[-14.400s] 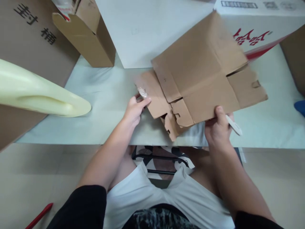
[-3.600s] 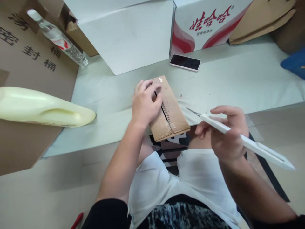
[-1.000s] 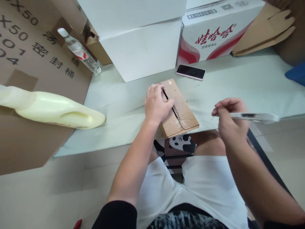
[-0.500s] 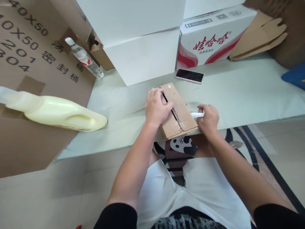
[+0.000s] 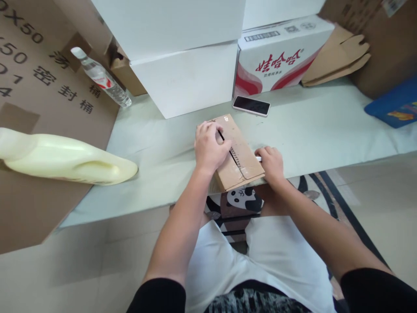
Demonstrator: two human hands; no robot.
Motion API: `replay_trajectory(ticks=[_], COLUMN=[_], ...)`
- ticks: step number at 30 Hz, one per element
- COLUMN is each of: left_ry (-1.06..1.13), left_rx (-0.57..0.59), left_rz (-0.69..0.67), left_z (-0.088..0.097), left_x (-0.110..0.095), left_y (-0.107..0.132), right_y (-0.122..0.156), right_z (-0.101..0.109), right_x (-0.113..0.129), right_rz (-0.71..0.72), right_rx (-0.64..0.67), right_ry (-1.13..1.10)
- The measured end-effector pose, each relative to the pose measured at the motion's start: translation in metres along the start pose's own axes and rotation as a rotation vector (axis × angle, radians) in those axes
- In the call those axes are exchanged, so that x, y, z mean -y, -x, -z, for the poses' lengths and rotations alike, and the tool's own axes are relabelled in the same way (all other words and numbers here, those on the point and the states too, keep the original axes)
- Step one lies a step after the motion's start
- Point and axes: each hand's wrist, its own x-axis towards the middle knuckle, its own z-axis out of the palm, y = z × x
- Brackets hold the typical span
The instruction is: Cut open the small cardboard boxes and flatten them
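A small brown cardboard box [image 5: 243, 156] lies flat near the front edge of a pale sheet [image 5: 325, 130], with a dark slit along its top seam. My left hand [image 5: 208, 147] presses down on the box's left half, fingers curled over the slit. My right hand [image 5: 271, 163] rests against the box's right side, closed round a white utility knife [image 5: 258, 158] of which only a short bit shows.
A black phone [image 5: 251, 105] lies behind the box. White boxes [image 5: 185, 78] and a red-and-white carton [image 5: 280, 56] stand at the back. A plastic bottle [image 5: 100, 78] and a cream jug [image 5: 65, 157] are to the left, a blue item [image 5: 392, 104] to the right.
My right hand came down from mid-air with the knife and now sits against the box's right side. The left hand has kept pressing on the box.
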Motion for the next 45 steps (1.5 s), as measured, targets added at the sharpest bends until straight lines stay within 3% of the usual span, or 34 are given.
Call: replay_trajectory(ticks=[7,16,23,28,33,38,40,45], left_ry=[-0.021,-0.039,-0.01,-0.006,-0.031,-0.046,-0.039,0.031], left_rx=[0.047,0.027,0.034,0.036,0.058,0.058,0.045,-0.013], left_rz=[0.007,-0.036,-0.068,-0.122,-0.117,-0.113,-0.107,-0.053], left_z=[0.005,0.003,0.01,0.012,0.015,0.017,0.017,0.026], left_x=[-0.008,0.001,0.009,0.017,0.02,0.025,0.028,0.033], left_y=[0.002,0.0,0.001,0.0,-0.002,-0.001,-0.002,0.006], right_y=[-0.002,0.004,0.01,-0.012,-0.049,-0.038,-0.028,-0.025], right_z=[0.005,0.002,0.002,0.023,0.05,0.044,0.042,0.045], right_x=[0.006,-0.005,-0.007,0.008,0.037,0.042,0.037,0.025], right_rz=[0.013,-0.01,-0.055,-0.018,0.055,-0.024,-0.081,-0.151], right_rx=[0.033,-0.026,-0.222,-0.333,-0.28,-0.365,-0.328,-0.062], right_ry=[0.039,-0.041,-0.3,-0.498,-0.704,-0.866,-0.923,-1.109])
